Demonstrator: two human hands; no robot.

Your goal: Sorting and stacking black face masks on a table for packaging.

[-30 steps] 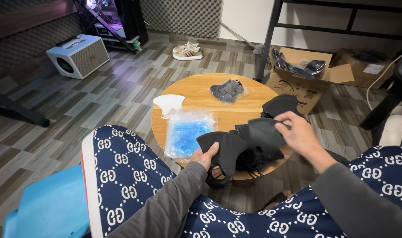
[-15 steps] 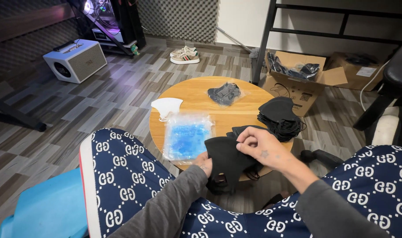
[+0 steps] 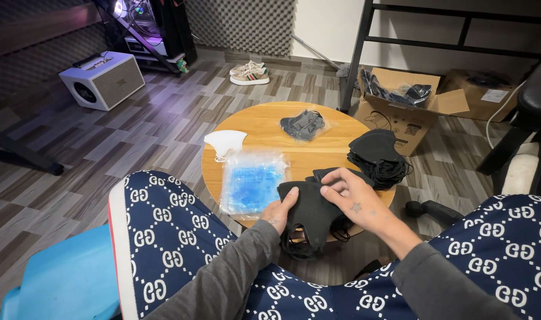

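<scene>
Head view, step in hand: a black face mask (image 3: 310, 208) is held flat at the near edge of the round wooden table (image 3: 264, 127), both hands working it; I'd judge it is being folded or smoothed.
Left hand (image 3: 280, 213): fingers curled and closed on the mask's left edge, thumb on top of the cloth.
Right hand (image 3: 352, 198): fingers bent and pinched down on the mask's upper right part, pressing it; nothing else in its grip.
Where the mask is: over the table's rim, just above the person's patterned lap, with loose ear loops hanging below it.
Which way it lies: long axis running roughly left to right, tilted a little down toward the lap; the pointed lower end faces the person.
Next move, as I judge it: needs both grips kept even so the cloth stays flat.
Nearby: a blue plastic packet (image 3: 251, 184) just left of the mask, a white mask (image 3: 224, 142) beyond it, a bagged dark mask (image 3: 303, 125) at the far side, a stack of black masks (image 3: 377, 155) to the right.
</scene>
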